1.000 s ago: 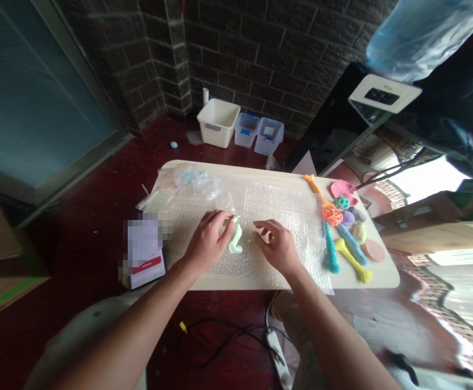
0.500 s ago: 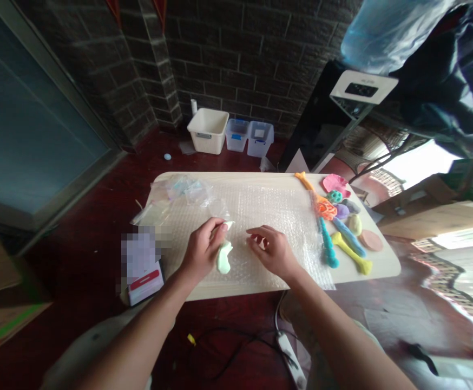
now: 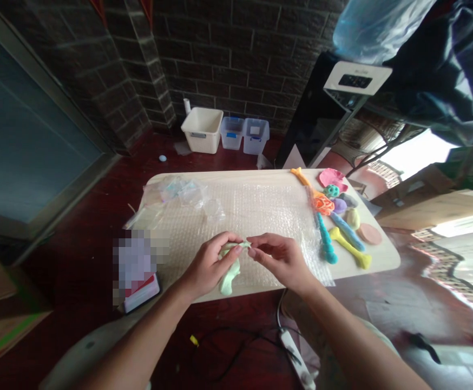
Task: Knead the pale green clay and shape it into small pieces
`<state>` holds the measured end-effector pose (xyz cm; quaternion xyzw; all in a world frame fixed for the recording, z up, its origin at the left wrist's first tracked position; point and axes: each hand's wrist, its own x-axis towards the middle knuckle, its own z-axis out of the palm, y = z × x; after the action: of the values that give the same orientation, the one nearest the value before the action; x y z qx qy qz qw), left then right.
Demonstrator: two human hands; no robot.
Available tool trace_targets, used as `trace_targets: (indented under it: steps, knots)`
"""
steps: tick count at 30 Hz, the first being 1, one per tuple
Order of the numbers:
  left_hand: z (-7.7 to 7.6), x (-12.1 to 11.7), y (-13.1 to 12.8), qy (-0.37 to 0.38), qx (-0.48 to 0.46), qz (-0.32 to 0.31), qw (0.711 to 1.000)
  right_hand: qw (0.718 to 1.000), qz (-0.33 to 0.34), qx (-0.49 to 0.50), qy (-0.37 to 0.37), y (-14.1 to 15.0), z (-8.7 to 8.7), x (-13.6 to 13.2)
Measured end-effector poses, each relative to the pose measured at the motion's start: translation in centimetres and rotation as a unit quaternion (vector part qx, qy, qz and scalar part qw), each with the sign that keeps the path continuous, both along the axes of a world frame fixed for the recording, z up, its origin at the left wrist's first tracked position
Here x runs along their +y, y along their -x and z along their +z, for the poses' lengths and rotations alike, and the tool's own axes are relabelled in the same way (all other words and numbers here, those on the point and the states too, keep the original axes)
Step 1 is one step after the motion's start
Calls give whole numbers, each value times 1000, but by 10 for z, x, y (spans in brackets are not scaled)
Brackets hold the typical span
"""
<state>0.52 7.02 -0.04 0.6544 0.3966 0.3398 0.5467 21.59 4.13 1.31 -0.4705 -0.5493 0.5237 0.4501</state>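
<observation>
Soft pale green modelling clay (image 3: 230, 277) hangs in a thick lobe below my left hand (image 3: 210, 264), whose thumb and fingers are closed on its upper part. A thin end of the clay reaches across to my right hand (image 3: 282, 258), where thumb and forefinger pinch its tip. Both hands are above the near middle of a sheet of bubble wrap (image 3: 261, 208) on the table. Part of the clay is hidden behind the left fingers.
Shaped clay pieces lie along the right of the pale table (image 3: 388, 260), among them a yellow bone shape (image 3: 350, 249), a teal strand (image 3: 326, 241) and a pink piece (image 3: 333, 179). Clear plastic bags (image 3: 185, 192) lie at the far left. Bins (image 3: 202, 130) stand on the floor behind.
My right hand has come left to meet the left hand and now pinches the clay's thin end. The left hand has brought the clay nearer to me. The camera view has shifted slightly.
</observation>
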Motion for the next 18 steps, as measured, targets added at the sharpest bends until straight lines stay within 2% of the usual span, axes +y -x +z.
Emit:
trace_targets:
  steps: [10,18]
  knots:
    - [-2,-5,-2,-75,37,5,996,1000,5,-2,-13,6,-4,-2]
    - [4,-2,-3,-125,72,13,990,999,-6,-43,-10,7,-1,-3]
